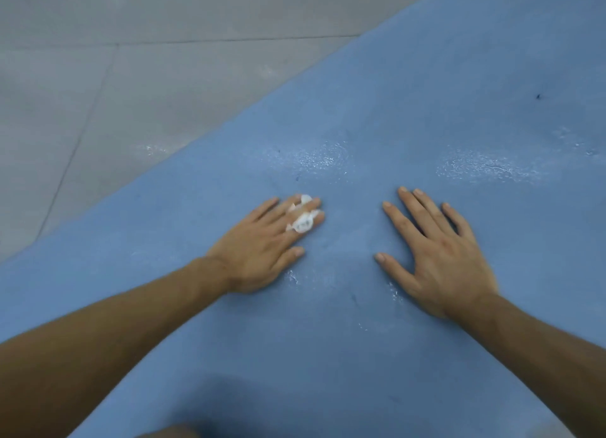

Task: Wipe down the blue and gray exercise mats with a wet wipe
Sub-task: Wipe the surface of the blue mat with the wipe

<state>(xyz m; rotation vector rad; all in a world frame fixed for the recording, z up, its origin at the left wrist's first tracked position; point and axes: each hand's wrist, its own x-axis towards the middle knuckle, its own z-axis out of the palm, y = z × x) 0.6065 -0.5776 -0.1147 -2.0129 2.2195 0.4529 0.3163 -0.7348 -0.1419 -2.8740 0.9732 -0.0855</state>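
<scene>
The blue exercise mat [410, 109] fills most of the view, with wet, shiny patches ahead of my hands. My left hand [262, 247] lies flat on it with straight fingers, and a small white wet wipe [303, 222] pokes out between those fingers. My right hand [436, 257] presses flat on the mat to the right, fingers spread, holding nothing. The gray mats [114, 60] lie at the upper left, bordering the blue mat's edge.
Seams run across the gray mats at the upper left. A small dark speck [538, 96] sits on the blue mat at the far right. Part of my knee [170, 432] shows at the bottom edge.
</scene>
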